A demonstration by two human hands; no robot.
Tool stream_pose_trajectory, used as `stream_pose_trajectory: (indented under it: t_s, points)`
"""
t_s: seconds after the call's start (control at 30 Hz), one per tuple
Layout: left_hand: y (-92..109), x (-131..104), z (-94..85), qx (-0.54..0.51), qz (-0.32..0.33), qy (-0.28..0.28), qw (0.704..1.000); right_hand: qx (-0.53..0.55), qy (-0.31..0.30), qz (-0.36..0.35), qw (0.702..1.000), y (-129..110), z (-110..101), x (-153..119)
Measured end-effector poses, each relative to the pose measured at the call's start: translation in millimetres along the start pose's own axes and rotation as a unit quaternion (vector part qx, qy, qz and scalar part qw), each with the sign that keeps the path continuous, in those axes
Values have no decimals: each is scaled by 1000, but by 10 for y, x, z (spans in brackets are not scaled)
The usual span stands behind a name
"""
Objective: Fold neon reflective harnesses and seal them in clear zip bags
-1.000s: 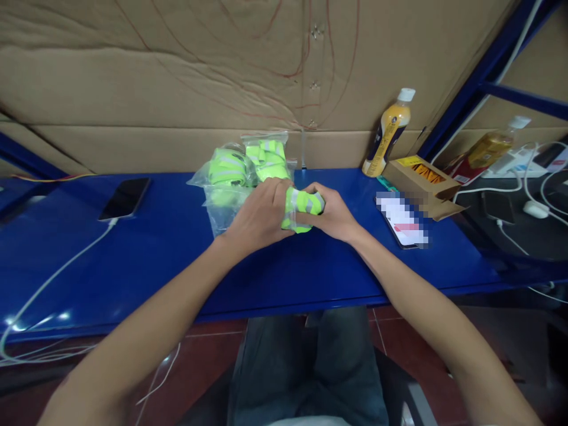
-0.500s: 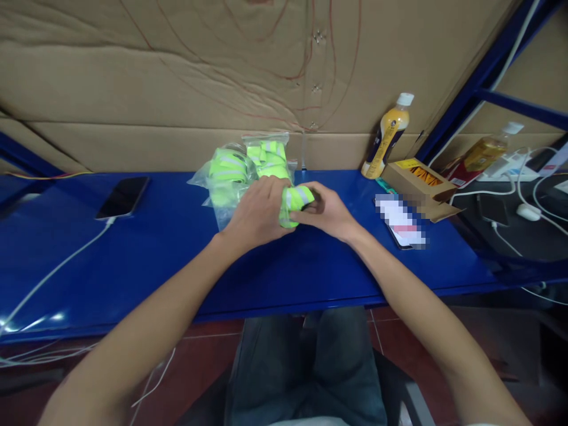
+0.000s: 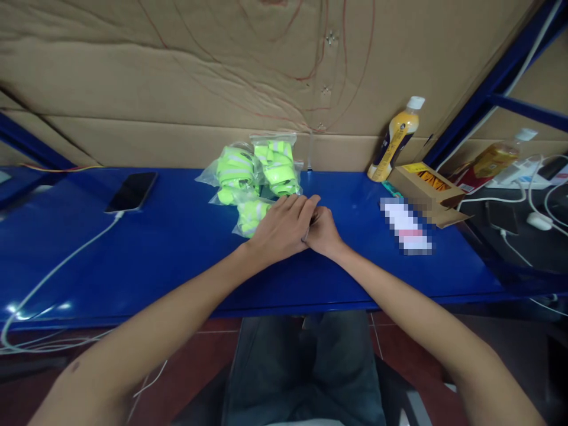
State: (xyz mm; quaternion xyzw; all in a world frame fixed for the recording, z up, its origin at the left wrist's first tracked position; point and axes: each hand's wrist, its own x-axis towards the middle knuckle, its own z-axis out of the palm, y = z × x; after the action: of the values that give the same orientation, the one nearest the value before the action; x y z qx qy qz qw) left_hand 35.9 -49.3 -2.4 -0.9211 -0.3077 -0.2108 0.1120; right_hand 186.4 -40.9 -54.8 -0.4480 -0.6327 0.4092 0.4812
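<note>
My left hand (image 3: 286,228) lies palm down over a clear plastic bag (image 3: 251,216) with a neon yellow-green reflective strap inside. The bag's filled end sticks out to the left, while the rest is hidden beneath my fingers. Pressed against those fingertips, my right hand (image 3: 327,232) is closed like a fist. What it grips is covered; only a thin edge shows between the hands. Just behind are two more clear bags of neon reflective strap, a left bag (image 3: 235,171) and a right bag (image 3: 278,165).
The blue table (image 3: 177,248) meets a cardboard wall (image 3: 177,142). A phone (image 3: 132,192) on a white cable lies left. At right are a yellow drink bottle (image 3: 394,142), an open cardboard box (image 3: 437,198), a blurred-out phone (image 3: 406,228) and another bottle (image 3: 497,160).
The neon strap that showed between my hands is now covered. My hands have come together, slightly lower and to the right. The filled bag end now shows left of my left hand.
</note>
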Motion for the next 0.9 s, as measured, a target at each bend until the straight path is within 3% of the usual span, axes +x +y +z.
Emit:
stream_pose_trajectory:
  t_s: [0.1, 0.2, 0.33, 0.4, 0.57, 0.67, 0.77, 0.9]
  points:
    - [-95, -7, -167, -62, 18, 23, 998, 53, 14, -6, 998, -99, -60, 35]
    - [-297, -32, -368, -93, -6, 12, 996, 144, 3, 6, 990, -245, -129, 58]
    - [-546, -58, -496, -140, -67, -107, 982, 157, -32, 15, 987, -372, -212, 59]
    - [-592, -49, -509, -148, -95, -129, 976, 147, -51, 14, 988, -413, -261, 53]
    - [-545, 9, -457, -206, -227, 4, 952, 140, 117, -82, 980, -493, -364, 59]
    - [-481, 36, -350, -259, -263, 46, 928, 103, 153, -67, 980, -456, -360, 90]
    - [-421, 58, -239, -339, -263, 57, 902, 129, 144, 3, 981, -383, -344, 122]
    - [-415, 74, -175, -442, -291, 89, 844, 208, 48, 61, 975, -376, -379, 123]
